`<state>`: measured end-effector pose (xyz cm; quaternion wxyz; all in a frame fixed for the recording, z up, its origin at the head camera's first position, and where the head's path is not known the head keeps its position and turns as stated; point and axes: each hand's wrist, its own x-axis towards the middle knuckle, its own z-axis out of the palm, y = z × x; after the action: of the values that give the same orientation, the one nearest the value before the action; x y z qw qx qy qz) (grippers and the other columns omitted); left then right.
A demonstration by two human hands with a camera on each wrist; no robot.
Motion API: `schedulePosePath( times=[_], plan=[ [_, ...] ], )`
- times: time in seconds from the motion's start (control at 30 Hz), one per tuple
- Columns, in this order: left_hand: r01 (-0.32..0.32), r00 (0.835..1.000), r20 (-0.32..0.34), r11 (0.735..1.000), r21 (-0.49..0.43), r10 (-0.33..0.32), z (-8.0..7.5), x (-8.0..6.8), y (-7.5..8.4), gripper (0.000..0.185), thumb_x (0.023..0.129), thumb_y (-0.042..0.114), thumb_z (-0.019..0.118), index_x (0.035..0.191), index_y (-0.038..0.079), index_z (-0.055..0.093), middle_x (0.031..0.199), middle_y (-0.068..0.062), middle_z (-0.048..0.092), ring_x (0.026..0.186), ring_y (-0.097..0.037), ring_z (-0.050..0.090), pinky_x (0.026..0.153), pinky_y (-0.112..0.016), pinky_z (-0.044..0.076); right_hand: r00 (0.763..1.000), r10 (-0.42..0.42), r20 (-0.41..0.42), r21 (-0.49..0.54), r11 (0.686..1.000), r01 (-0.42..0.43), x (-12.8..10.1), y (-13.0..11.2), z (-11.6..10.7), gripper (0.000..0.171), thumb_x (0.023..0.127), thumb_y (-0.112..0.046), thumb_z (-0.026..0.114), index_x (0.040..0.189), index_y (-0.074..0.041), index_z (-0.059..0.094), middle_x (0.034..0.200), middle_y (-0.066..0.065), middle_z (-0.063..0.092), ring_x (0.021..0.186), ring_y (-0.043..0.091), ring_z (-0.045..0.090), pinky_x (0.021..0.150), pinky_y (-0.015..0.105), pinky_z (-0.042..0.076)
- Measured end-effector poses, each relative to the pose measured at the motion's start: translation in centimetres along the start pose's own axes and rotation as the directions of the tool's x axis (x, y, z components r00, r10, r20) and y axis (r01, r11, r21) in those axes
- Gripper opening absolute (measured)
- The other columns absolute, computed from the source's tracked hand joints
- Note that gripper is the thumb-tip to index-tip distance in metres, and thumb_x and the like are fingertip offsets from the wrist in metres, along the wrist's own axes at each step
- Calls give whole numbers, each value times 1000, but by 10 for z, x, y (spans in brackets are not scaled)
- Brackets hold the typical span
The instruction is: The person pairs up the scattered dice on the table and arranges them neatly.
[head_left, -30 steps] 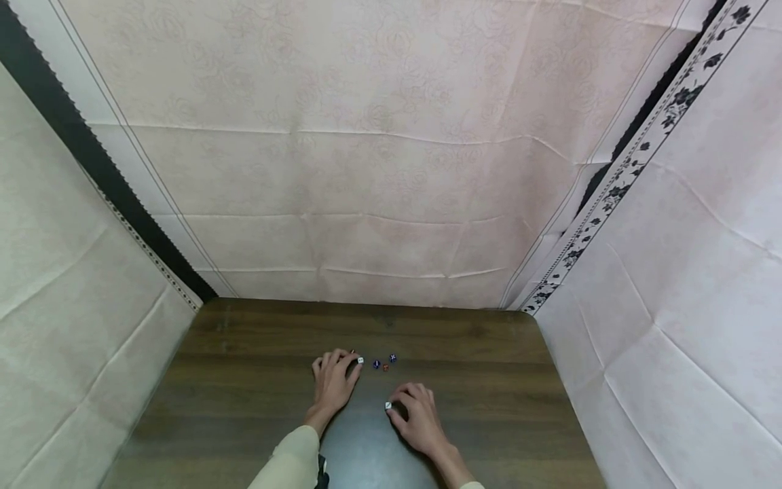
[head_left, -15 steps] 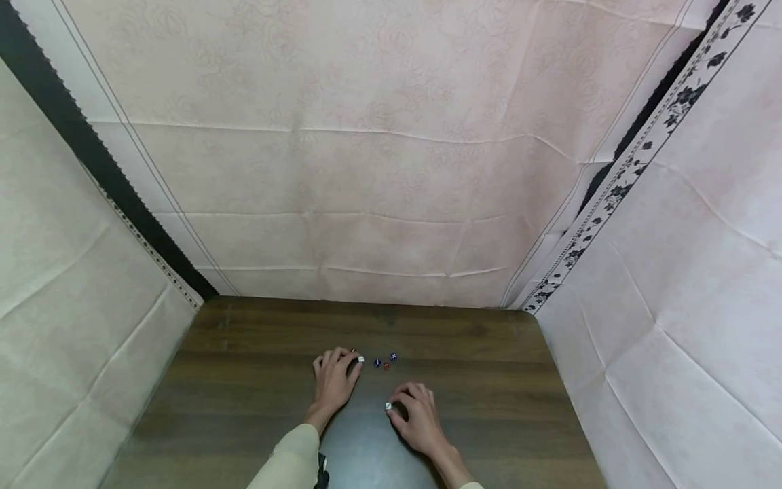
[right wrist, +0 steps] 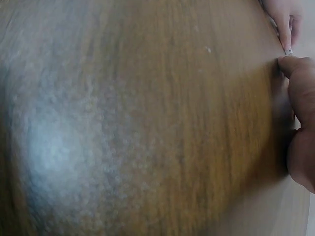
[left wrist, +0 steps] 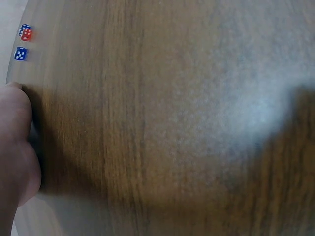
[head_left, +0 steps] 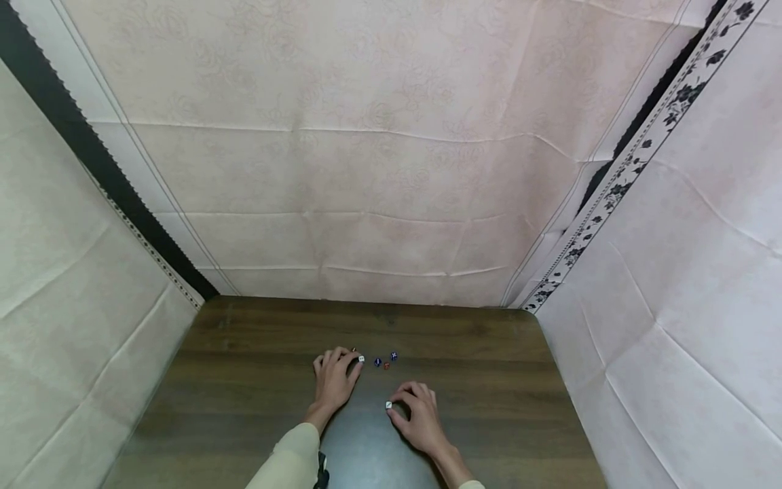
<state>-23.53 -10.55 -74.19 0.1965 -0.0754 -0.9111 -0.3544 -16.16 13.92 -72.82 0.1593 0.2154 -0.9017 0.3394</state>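
Observation:
My left hand (head_left: 333, 382) pinches a white die (head_left: 361, 358) between thumb and index finger, low over the wooden table. To its right and nearer me, my right hand (head_left: 419, 418) pinches a second white die (head_left: 388, 405) the same way. Between and beyond the hands lie a blue die (head_left: 377, 362), a red die (head_left: 387, 365) and another blue die (head_left: 394, 356). A small reddish die (head_left: 354, 350) shows partly behind the left fingertips. In the left wrist view the red die (left wrist: 26, 34) partly covers one blue die; the held dice are hidden there.
The brown wood-grain table (head_left: 489, 380) has rounded far corners. Pale patterned cloth (head_left: 379, 204) hangs behind it, with white cloth (head_left: 684, 285) at the right and more cloth (head_left: 79, 285) at the left. A dark band (head_left: 110, 163) runs down the left corner.

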Motion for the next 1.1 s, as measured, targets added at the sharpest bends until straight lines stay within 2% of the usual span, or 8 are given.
schedulePosePath(
  times=[0.2,0.4,0.57,0.73,0.83,0.93,1.1],
  plan=[
    [-4,1000,-8,999,37,4,-5,0,5,16,101,21,86,115,13,86,115,-10,74,105,-34,62,106,-69,35,1000,21,21,6,1000,-21,-1,2,3,19,91,-21,96,105,-25,84,118,-3,72,114,15,62,101,44,42],
    [32,999,22,999,-1,-32,-7,0,3,21,103,23,84,120,11,86,117,-12,76,109,-37,63,112,-71,34,1000,19,16,0,1000,-19,-2,1,4,19,91,-20,97,104,-23,84,118,-3,73,113,16,62,100,46,42],
    [57,997,47,998,-40,-55,-10,-1,2,24,105,25,82,124,12,86,120,-12,78,112,-38,63,115,-72,32,998,50,32,3,999,-51,-1,-3,2,19,91,-20,97,104,-23,84,119,-4,72,113,15,62,101,47,42],
    [60,997,58,998,-15,-59,-16,-2,8,23,103,23,85,124,13,86,120,-10,79,111,-35,65,114,-71,34,999,46,24,0,999,-46,0,-3,1,20,90,-19,97,104,-22,84,118,-4,73,113,15,62,101,47,42],
    [45,997,70,999,6,-45,-21,-4,11,22,103,23,86,123,14,86,120,-7,79,111,-32,66,113,-69,37,999,31,11,-7,1000,-31,0,-2,2,20,90,-19,98,104,-23,84,118,-5,72,112,15,62,100,46,42],
    [22,997,74,1000,-11,-22,-25,-6,13,21,103,23,86,122,15,87,119,-6,79,111,-30,66,112,-67,38,1000,21,3,-10,1000,-21,-1,0,2,20,90,-19,97,104,-23,84,118,-6,72,112,16,63,100,47,42],
    [-37,998,40,999,-28,39,-30,-12,14,17,101,20,88,118,16,87,115,-3,78,108,-27,67,105,-62,43,998,49,27,13,999,-49,-1,1,2,18,92,-23,96,105,-24,84,119,-5,72,114,16,63,103,47,42]
  ],
)
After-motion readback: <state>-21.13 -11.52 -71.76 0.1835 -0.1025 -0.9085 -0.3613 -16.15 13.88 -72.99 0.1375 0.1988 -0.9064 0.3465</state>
